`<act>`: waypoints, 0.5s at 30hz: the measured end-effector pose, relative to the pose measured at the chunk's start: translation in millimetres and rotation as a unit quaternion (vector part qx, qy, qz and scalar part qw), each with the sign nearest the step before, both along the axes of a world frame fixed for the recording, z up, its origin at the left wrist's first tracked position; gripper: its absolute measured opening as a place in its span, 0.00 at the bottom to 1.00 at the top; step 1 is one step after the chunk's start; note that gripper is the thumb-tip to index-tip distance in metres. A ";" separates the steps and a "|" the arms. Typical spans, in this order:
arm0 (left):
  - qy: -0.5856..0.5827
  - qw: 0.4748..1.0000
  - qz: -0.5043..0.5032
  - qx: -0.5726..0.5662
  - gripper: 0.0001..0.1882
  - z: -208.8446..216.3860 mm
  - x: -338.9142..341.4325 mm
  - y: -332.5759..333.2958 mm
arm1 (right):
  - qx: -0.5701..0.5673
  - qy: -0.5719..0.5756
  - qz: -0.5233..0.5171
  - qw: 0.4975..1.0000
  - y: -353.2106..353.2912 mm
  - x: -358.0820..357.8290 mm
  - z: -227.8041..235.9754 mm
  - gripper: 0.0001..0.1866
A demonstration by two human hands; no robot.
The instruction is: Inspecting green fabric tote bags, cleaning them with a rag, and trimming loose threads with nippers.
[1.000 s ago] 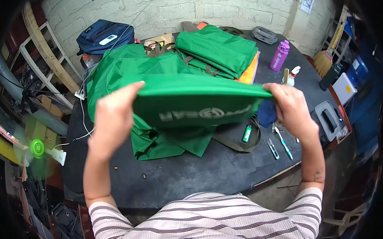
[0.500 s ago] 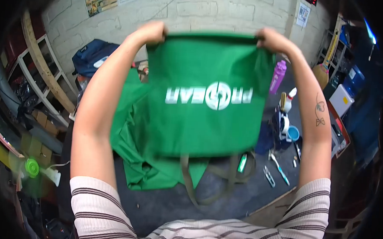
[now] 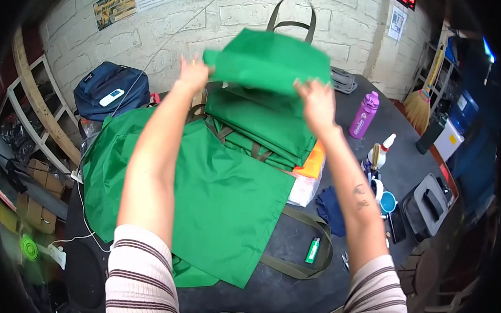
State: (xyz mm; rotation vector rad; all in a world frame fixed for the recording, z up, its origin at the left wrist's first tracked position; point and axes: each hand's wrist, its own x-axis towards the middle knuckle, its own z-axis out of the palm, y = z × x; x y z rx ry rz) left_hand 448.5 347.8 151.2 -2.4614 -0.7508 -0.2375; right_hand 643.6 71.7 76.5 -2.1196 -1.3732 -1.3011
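Note:
A green tote bag point(image 3: 271, 59) is held up in the air, its olive strap point(image 3: 292, 24) sticking up at the far side. My left hand point(image 3: 193, 75) grips its left corner, one finger raised off the fabric. At its near right edge, my right hand point(image 3: 318, 106) holds on, with the fingers blurred. Directly beneath lies a stack of folded green bags point(image 3: 257, 123). Nearer to me, another green bag point(image 3: 215, 205) lies spread over the table, and an olive strap point(image 3: 298, 273) loops out from its right side.
A purple bottle point(image 3: 364, 115), a white glue bottle point(image 3: 388, 143), a blue cup point(image 3: 388, 203) and a grey case point(image 3: 425, 206) stand to the right. A green lighter-like item point(image 3: 313, 250) lies inside the strap loop. At the back left sits a navy bag point(image 3: 111, 89).
The green bag has swung away from me, and its strap now points up at the far side instead of hanging near me. Both hands have come lower, uncovering the stack.

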 end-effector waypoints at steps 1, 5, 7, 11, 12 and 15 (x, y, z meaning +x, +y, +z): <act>0.069 0.995 0.046 -0.056 0.26 -21.1 -5.7 -9.7 | -0.059 0.042 0.000 0.997 11.2 -4.2 -48.8 0.22; 0.087 0.977 0.027 -0.191 0.29 -67.0 -37.9 -52.4 | -0.276 0.162 -0.005 0.947 12.4 -33.9 -149.2 0.30; 0.011 0.980 -0.045 -0.195 0.28 -61.5 -80.0 -97.2 | -0.215 0.192 -0.016 0.957 0.4 -67.0 -125.5 0.35; -0.264 0.917 -0.186 -0.235 0.22 -55.5 -182.8 -182.7 | -0.067 0.269 0.148 0.949 -59.6 -140.0 -122.7 0.24; -0.334 0.888 -0.169 -0.267 0.19 -65.7 -212.2 -194.8 | -0.091 0.309 0.197 0.926 -79.4 -161.6 -129.4 0.18; -0.565 0.744 -0.050 -0.352 0.09 -124.3 -282.9 -228.4 | -0.105 0.469 0.204 0.853 -143.0 -207.7 -147.7 0.11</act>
